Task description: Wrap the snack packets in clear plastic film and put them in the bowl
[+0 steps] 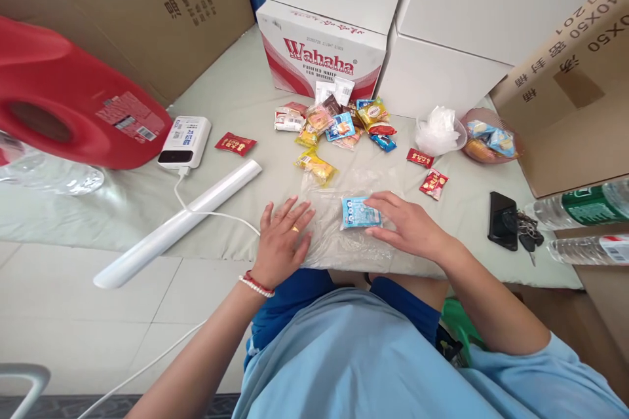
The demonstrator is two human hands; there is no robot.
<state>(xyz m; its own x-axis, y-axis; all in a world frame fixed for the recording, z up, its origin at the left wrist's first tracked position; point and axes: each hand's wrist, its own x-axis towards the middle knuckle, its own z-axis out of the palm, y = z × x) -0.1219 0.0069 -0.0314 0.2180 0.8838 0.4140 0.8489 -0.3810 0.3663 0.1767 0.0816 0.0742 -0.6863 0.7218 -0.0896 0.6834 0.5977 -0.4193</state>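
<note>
A light-blue snack packet (354, 213) lies on a clear plastic bag (324, 236) near the front edge of the covered table. My right hand (405, 222) grips the packet's right end, fingers along the far edge and thumb at the near edge. To the left, my left hand (282, 236) rests flat with fingers spread at the bag's left side, holding nothing. Just beyond the bag lies a yellow-wrapped snack (317, 167). Behind it is a pile of mixed wrapped snacks (341, 121).
A white tube (179, 226), a corded power bank (184, 143) and a red jug (73, 91) are at left. Red packets (434, 184), a bowl (479, 150), a phone (502, 222) and bottles (584, 203) are at right. Behind stands a Wahaha carton (319, 46).
</note>
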